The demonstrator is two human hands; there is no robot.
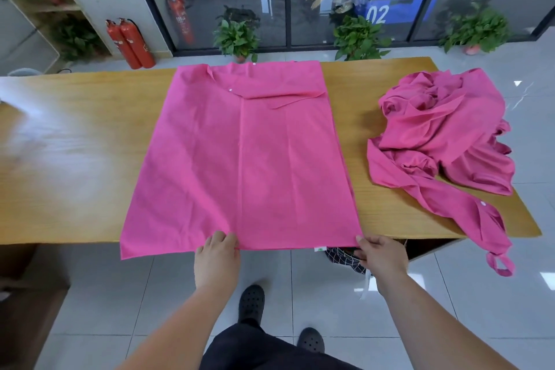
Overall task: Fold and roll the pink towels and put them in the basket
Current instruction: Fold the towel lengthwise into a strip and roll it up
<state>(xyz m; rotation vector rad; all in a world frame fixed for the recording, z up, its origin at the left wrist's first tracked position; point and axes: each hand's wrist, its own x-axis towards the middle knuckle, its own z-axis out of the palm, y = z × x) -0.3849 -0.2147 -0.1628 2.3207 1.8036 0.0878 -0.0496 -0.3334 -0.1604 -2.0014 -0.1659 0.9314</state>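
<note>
As spread towel (240,159) runs lengthwise away across surface (75,183), left hand (217,246) pinches near hem mid-edge, right hand (380,252) pinches its right corner; next fold likely forward.

The flat towel (240,159) across the middle of the table is a plain bright pink, with a small white tag (320,249) marked in green at its near edge. The crumpled towels (444,135) at the table's right end are the same pink. The table (75,159) is honey-tan with wood grain. Below its near edge, the basket (342,255) is dark with a thin white grid. The shoes (251,302) are black.
</note>
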